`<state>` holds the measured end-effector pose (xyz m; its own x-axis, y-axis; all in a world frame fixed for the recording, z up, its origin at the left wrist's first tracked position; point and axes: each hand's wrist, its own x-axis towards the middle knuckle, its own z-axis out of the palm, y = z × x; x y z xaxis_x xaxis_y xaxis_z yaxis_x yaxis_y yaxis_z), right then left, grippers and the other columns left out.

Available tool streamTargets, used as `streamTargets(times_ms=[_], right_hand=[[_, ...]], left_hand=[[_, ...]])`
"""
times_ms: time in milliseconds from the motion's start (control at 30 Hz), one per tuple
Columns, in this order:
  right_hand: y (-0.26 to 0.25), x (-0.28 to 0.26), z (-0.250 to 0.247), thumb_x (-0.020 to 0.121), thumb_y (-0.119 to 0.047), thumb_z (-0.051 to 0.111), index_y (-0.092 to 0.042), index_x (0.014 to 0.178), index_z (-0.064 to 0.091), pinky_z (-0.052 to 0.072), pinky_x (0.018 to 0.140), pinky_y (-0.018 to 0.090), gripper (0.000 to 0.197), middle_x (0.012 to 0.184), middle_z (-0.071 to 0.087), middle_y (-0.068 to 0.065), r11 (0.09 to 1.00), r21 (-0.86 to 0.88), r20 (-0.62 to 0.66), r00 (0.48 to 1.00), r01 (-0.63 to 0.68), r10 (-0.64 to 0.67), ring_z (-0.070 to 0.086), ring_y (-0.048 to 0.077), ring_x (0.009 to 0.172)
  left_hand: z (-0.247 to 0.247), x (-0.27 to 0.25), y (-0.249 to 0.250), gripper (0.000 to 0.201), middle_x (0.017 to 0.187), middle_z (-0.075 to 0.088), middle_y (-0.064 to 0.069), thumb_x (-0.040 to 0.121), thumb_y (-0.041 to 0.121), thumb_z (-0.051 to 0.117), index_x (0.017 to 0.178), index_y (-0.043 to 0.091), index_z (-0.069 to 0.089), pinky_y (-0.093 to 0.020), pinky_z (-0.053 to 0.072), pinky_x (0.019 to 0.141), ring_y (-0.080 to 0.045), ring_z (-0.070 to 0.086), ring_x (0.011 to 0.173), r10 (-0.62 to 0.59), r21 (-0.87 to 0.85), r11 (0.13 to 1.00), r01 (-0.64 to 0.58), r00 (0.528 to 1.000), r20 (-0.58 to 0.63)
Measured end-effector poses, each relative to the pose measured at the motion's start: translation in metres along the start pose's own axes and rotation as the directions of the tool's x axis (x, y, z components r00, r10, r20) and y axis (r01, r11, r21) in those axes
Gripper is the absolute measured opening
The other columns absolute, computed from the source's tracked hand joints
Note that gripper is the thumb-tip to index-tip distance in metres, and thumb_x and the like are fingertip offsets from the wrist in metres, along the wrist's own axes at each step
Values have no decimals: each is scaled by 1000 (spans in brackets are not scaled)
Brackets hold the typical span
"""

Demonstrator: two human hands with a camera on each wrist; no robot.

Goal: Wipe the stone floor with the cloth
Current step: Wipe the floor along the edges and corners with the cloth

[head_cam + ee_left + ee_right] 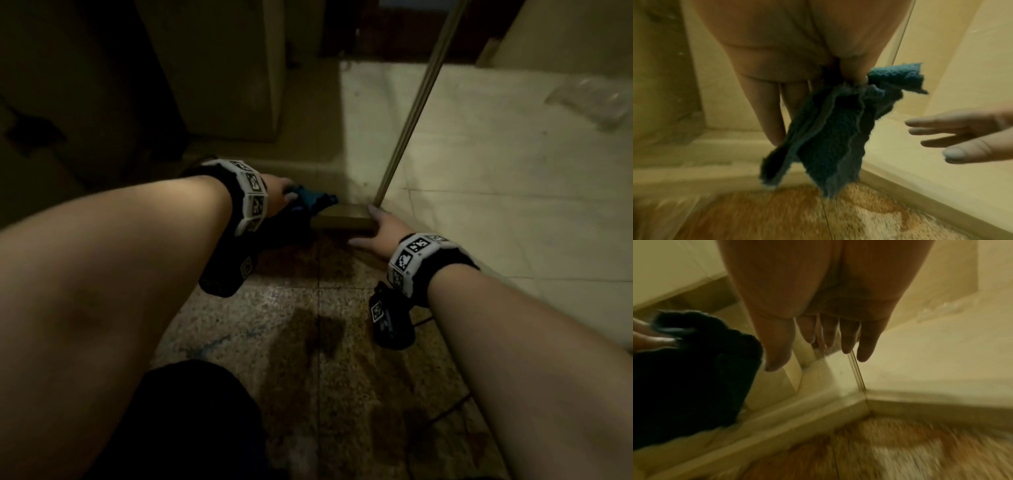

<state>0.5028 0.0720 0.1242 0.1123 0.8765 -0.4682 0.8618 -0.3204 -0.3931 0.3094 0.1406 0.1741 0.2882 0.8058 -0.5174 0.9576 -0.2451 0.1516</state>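
Blue cloth [830, 129] in left-hand fingers [855, 71]

Your forearms are bare, no sleeves. Each wrist carries a black band faced with white tiles printed with black square marker codes: left band [249, 195], right band [416, 260]. A black camera pod hangs under each, left pod [227, 270], right pod [390, 317], each with its own small code sticker. Thin black cable [424, 321] trails off the right pod. Dark clothing [191, 421] at bottom edge.
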Motion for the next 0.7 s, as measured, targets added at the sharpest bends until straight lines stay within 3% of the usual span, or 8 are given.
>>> streamTargets(times_ms=[133,233,300,367,433,500,600,700], right_hand=[[-30,13,0,87,-37,67,-26,153,-1,40,104,37,95,153,32,10,993,119,-17,999,-26,28,42,29,132],[-68,23,5,85,-31,70,-25,152,-5,38,106,33,100,151,35,9,976,214,5,999,-37,37,40,26,134],[-97,30,8,87,-24,68,-19,152,14,40,99,28,85,144,45,7,974,224,24,999,-36,32,45,23,130],[-127,37,10,90,-22,64,-12,142,41,39,82,23,58,133,54,6,979,203,31,999,-29,23,52,24,122],[-154,48,14,93,-22,60,-9,132,52,34,74,22,43,128,58,11,983,183,38,999,-4,-3,55,27,114],[-172,63,20,93,-19,58,-6,129,54,39,76,27,38,125,59,15,972,235,44,999,6,-17,58,28,108],[-184,86,34,93,-17,57,-5,120,59,48,93,43,29,119,63,17,935,355,68,997,19,-46,60,32,107],[-190,105,40,93,-22,58,-9,112,62,46,95,45,23,115,65,14,916,398,136,985,43,-105,61,31,106]], left_hand=[[-21,2,-22,44,146,40,-11,104,28,29,145,11,32,-31,31,101,-28,40,131,102,25,994,-102,995,9],[-40,1,-45,45,146,40,-10,104,28,29,145,11,31,-29,31,100,-27,39,132,164,38,986,-165,986,35],[-49,1,-63,45,145,41,-10,104,29,29,145,12,32,-30,32,100,-27,40,131,171,38,984,-173,984,58],[-57,4,-84,45,144,43,-9,104,32,29,145,14,33,-31,34,100,-26,42,129,173,32,984,-176,982,78],[-62,8,-105,44,143,44,-8,104,33,29,145,15,34,-31,34,100,-26,43,129,145,23,989,-148,984,100],[-66,15,-121,46,145,42,-8,104,34,29,146,16,32,-33,33,102,-26,41,131,104,27,994,-107,990,92],[-68,22,-139,47,147,39,-10,104,36,28,147,15,30,-34,32,104,-27,39,133,16,27,999,-18,998,57],[-60,23,-148,50,144,43,-12,103,38,27,143,11,37,-32,33,103,-27,42,131,-97,1,995,97,995,11]])
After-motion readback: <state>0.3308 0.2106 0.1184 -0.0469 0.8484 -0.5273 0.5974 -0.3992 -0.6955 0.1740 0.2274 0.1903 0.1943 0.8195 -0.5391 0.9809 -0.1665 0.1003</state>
